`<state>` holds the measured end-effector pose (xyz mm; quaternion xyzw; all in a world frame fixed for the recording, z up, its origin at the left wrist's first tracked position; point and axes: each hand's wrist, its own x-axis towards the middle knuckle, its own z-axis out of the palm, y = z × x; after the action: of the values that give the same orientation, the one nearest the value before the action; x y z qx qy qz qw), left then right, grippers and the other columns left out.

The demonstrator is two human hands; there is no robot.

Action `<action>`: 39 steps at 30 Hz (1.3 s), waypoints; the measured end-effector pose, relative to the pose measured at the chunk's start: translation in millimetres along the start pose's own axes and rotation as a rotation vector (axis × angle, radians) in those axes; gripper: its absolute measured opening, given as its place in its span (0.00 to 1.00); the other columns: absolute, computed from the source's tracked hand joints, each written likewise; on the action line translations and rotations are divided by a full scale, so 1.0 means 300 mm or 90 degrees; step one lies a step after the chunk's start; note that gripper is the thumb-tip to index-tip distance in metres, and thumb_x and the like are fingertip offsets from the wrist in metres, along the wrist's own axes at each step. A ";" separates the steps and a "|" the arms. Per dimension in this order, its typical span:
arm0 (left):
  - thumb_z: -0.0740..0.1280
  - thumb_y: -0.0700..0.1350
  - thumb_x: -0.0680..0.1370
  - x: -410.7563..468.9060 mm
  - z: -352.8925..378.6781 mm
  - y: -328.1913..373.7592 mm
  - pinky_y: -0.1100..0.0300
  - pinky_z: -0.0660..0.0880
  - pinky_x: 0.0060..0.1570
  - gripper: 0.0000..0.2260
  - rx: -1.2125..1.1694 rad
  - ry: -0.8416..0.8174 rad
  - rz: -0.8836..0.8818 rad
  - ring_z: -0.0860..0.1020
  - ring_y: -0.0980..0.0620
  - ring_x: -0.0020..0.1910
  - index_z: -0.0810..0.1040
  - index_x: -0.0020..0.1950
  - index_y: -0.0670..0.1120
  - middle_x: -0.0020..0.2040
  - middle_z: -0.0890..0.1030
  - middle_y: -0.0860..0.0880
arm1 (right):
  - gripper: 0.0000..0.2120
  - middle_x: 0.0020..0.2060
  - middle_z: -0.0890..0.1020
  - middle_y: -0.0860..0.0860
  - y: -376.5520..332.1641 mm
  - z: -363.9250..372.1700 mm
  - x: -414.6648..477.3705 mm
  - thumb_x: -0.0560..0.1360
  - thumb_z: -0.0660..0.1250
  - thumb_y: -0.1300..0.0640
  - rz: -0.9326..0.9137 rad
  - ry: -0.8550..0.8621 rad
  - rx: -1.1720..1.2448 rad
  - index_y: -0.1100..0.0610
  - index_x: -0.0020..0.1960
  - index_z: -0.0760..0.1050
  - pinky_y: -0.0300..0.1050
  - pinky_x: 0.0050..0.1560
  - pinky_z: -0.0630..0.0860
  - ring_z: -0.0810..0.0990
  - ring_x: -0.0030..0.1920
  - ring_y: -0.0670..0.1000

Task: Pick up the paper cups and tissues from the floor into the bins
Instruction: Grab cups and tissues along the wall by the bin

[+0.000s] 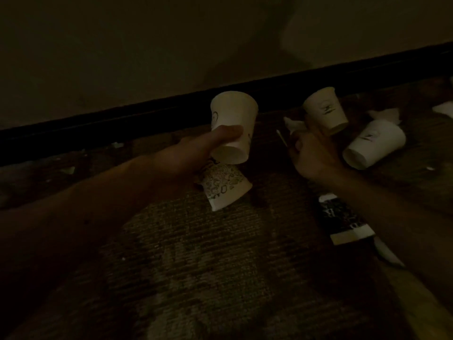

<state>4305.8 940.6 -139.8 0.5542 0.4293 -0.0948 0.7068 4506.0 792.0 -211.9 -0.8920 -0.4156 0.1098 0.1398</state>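
Note:
The scene is very dim. My left hand grips a white paper cup held above the carpet, and a second, patterned cup shows just under the hand; whether the hand holds that one too I cannot tell. My right hand holds a smaller white cup together with a crumpled tissue and a thin white stick. Another white cup lies on its side on the floor just right of my right hand. A dark patterned cup lies under my right forearm.
A dark baseboard and pale wall run across the back. More tissues lie near the baseboard at the right, another white piece at the far right. Small paper scraps dot the patterned carpet.

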 end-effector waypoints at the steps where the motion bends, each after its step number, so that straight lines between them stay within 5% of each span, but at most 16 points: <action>1: 0.73 0.66 0.57 -0.005 -0.003 0.002 0.54 0.80 0.44 0.34 0.000 0.002 -0.004 0.85 0.49 0.49 0.78 0.59 0.51 0.52 0.86 0.48 | 0.24 0.76 0.59 0.59 0.012 0.006 0.010 0.78 0.63 0.61 -0.008 -0.015 0.000 0.60 0.74 0.65 0.55 0.72 0.62 0.56 0.76 0.61; 5: 0.76 0.64 0.59 -0.037 -0.014 -0.006 0.48 0.77 0.58 0.40 -0.003 0.024 -0.031 0.82 0.46 0.56 0.74 0.67 0.49 0.60 0.82 0.46 | 0.19 0.69 0.69 0.64 0.042 0.027 0.030 0.76 0.66 0.62 -0.008 -0.028 -0.075 0.66 0.66 0.73 0.55 0.68 0.66 0.68 0.67 0.66; 8: 0.73 0.63 0.57 -0.094 -0.030 -0.033 0.47 0.76 0.59 0.43 0.017 0.053 -0.065 0.80 0.46 0.57 0.73 0.69 0.48 0.60 0.80 0.46 | 0.13 0.57 0.77 0.67 -0.013 0.038 0.031 0.76 0.65 0.63 -0.035 -0.044 -0.087 0.66 0.59 0.77 0.53 0.57 0.69 0.74 0.58 0.67; 10: 0.73 0.64 0.55 -0.136 -0.042 -0.062 0.46 0.76 0.58 0.43 0.033 0.066 -0.084 0.80 0.46 0.57 0.74 0.68 0.49 0.61 0.80 0.47 | 0.06 0.45 0.79 0.60 -0.103 0.051 0.001 0.77 0.66 0.60 -0.059 -0.066 -0.005 0.64 0.45 0.78 0.46 0.41 0.68 0.78 0.48 0.62; 12: 0.75 0.66 0.54 -0.176 -0.054 -0.088 0.50 0.78 0.53 0.41 0.051 0.071 -0.090 0.81 0.48 0.55 0.77 0.64 0.49 0.59 0.81 0.48 | 0.11 0.37 0.78 0.50 -0.209 0.075 -0.048 0.77 0.68 0.55 -0.046 -0.103 0.149 0.55 0.37 0.74 0.41 0.31 0.68 0.78 0.37 0.51; 14: 0.76 0.67 0.51 -0.219 -0.071 -0.116 0.54 0.77 0.46 0.37 0.072 0.095 -0.101 0.81 0.50 0.51 0.80 0.56 0.51 0.54 0.81 0.50 | 0.05 0.39 0.81 0.49 -0.317 0.096 -0.090 0.75 0.70 0.55 -0.053 -0.161 0.281 0.51 0.41 0.78 0.42 0.33 0.75 0.79 0.37 0.47; 17: 0.74 0.65 0.49 -0.319 -0.123 -0.157 0.53 0.78 0.44 0.30 0.077 0.128 -0.110 0.81 0.52 0.46 0.78 0.47 0.55 0.48 0.81 0.52 | 0.09 0.37 0.82 0.50 -0.469 0.086 -0.146 0.73 0.73 0.59 -0.043 -0.251 0.430 0.46 0.40 0.77 0.53 0.41 0.80 0.82 0.40 0.51; 20: 0.81 0.65 0.52 -0.450 -0.209 -0.185 0.50 0.82 0.48 0.34 0.021 0.138 -0.113 0.84 0.47 0.49 0.82 0.54 0.51 0.52 0.85 0.48 | 0.09 0.32 0.82 0.50 -0.596 0.050 -0.208 0.73 0.72 0.60 0.007 -0.324 0.538 0.50 0.36 0.79 0.43 0.37 0.78 0.82 0.36 0.49; 22: 0.79 0.63 0.53 -0.550 -0.274 -0.180 0.55 0.82 0.40 0.25 -0.049 0.106 -0.080 0.85 0.49 0.46 0.87 0.45 0.53 0.48 0.86 0.48 | 0.11 0.30 0.83 0.49 -0.678 -0.002 -0.257 0.74 0.70 0.61 0.077 -0.373 0.643 0.53 0.34 0.80 0.39 0.34 0.78 0.81 0.32 0.47; 25: 0.80 0.64 0.54 -0.705 -0.377 -0.187 0.55 0.81 0.41 0.17 -0.103 0.061 0.015 0.85 0.50 0.47 0.86 0.37 0.58 0.46 0.86 0.51 | 0.11 0.30 0.81 0.55 -0.799 -0.093 -0.317 0.71 0.70 0.60 0.180 -0.496 0.819 0.57 0.29 0.81 0.42 0.31 0.74 0.78 0.29 0.51; 29: 0.76 0.67 0.62 -0.882 -0.505 -0.215 0.50 0.78 0.52 0.21 -0.131 0.062 0.149 0.83 0.48 0.56 0.85 0.50 0.58 0.54 0.85 0.50 | 0.06 0.27 0.81 0.54 -0.951 -0.190 -0.395 0.59 0.71 0.53 0.161 -0.579 0.850 0.55 0.28 0.84 0.35 0.24 0.72 0.77 0.23 0.49; 34: 0.69 0.68 0.69 -1.080 -0.583 -0.172 0.52 0.80 0.48 0.17 -0.116 0.171 0.298 0.83 0.47 0.54 0.85 0.48 0.58 0.52 0.85 0.49 | 0.13 0.34 0.78 0.55 -1.139 -0.331 -0.456 0.53 0.75 0.50 0.027 -0.607 0.825 0.55 0.35 0.82 0.39 0.32 0.69 0.74 0.32 0.52; 39: 0.62 0.64 0.74 -1.211 -0.629 -0.170 0.54 0.81 0.46 0.24 -0.150 0.213 0.399 0.84 0.48 0.53 0.76 0.63 0.51 0.53 0.86 0.48 | 0.15 0.42 0.86 0.57 -1.380 -0.482 -0.505 0.63 0.74 0.59 -0.047 -0.517 0.821 0.64 0.49 0.81 0.46 0.34 0.81 0.86 0.39 0.53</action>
<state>3957.1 961.0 79.6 0.5815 0.3564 0.2681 0.6804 4161.4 906.9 76.6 -0.5090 -0.3175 0.6454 0.4728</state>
